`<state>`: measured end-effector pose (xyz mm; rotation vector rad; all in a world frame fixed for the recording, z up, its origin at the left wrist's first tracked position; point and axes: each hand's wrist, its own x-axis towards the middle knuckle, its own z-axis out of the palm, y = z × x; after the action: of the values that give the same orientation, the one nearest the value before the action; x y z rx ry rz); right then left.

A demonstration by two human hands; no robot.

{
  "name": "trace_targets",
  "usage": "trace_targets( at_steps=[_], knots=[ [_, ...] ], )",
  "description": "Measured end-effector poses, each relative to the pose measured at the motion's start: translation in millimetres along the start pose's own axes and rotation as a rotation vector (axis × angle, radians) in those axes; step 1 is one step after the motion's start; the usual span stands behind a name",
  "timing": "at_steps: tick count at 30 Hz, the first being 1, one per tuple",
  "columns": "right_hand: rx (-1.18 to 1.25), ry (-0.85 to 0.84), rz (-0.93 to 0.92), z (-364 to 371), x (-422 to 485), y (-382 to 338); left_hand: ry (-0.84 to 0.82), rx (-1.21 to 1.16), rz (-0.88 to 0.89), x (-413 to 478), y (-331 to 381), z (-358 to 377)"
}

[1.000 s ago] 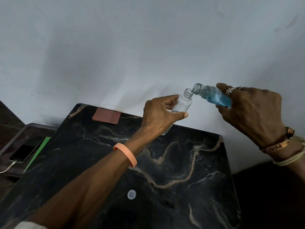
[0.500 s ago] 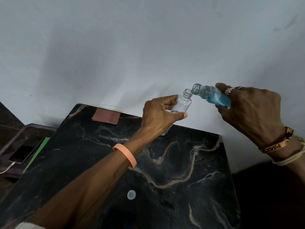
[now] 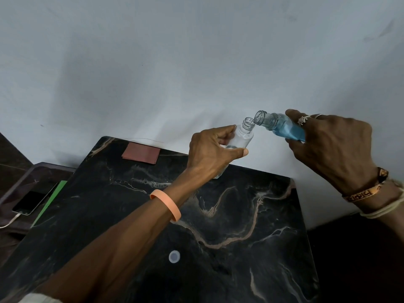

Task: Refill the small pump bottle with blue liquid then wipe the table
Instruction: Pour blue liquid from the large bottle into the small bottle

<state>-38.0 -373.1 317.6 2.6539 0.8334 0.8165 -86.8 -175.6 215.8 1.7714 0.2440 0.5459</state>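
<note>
Small clear bottle [image 3: 244, 137] right of frame centre, uncapped, gripped by left hand [image 3: 211, 153], mouth touching tilted blue-liquid bottle [image 3: 282, 127] clasped in right hand [image 3: 332, 145], black marble table [image 3: 229, 226] below, brown cloth [image 3: 141, 153] at its far edge, white cap [image 3: 174, 256] lower centre.

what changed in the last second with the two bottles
The right hand has brought the tilted blue bottle slightly closer, its mouth now meeting the small clear bottle's mouth. No stream visible yet. Unchanged: the left hand grips the small bottle; the cloth and white cap lie on the table.
</note>
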Motion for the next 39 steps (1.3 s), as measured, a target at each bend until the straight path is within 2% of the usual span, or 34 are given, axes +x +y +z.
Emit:
trace_targets(
  at_steps=[39],
  knots=[
    [0.006,0.020,-0.010,-0.5,-0.2,-0.1,0.003,-0.008,-0.026,-2.8,2.0,-2.4]
  ],
)
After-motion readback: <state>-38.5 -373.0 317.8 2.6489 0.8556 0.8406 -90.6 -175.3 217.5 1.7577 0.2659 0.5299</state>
